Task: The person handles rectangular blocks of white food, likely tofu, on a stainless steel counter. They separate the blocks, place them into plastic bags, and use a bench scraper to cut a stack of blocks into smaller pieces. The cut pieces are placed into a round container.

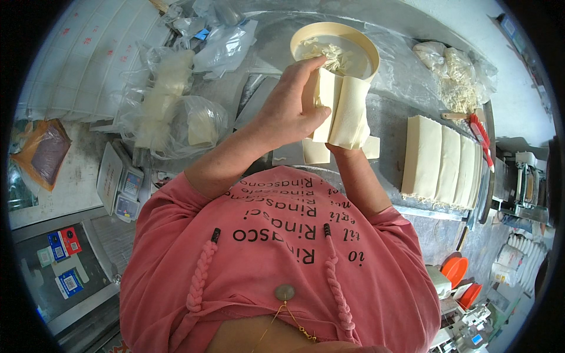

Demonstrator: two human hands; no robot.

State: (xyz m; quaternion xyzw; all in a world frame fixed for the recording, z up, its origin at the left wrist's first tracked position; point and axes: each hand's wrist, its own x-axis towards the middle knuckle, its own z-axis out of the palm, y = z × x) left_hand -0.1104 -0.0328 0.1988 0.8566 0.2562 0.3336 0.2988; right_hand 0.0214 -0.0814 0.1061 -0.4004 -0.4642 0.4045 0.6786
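My left hand [293, 103] grips a folded stack of pale dough sheets [351, 110], its thumb on the near face. My right hand [344, 151] is under the lower end of the stack, with its fingers mostly hidden behind it. Just beyond the stack stands a round cream-coloured tub [375, 57] with loose dough strips [331, 55] in it. Below and beside the stack, flat pale dough pieces [316, 152] lie on the metal worktop [388, 125].
Thick stacks of dough sheets [423, 159] stand at the right, beside a red-bristled brush [480, 132]. Plastic bags [203, 121] lie at the left, above a weighing scale [128, 183]. Further bags with dough scraps [457, 70] sit at the back right.
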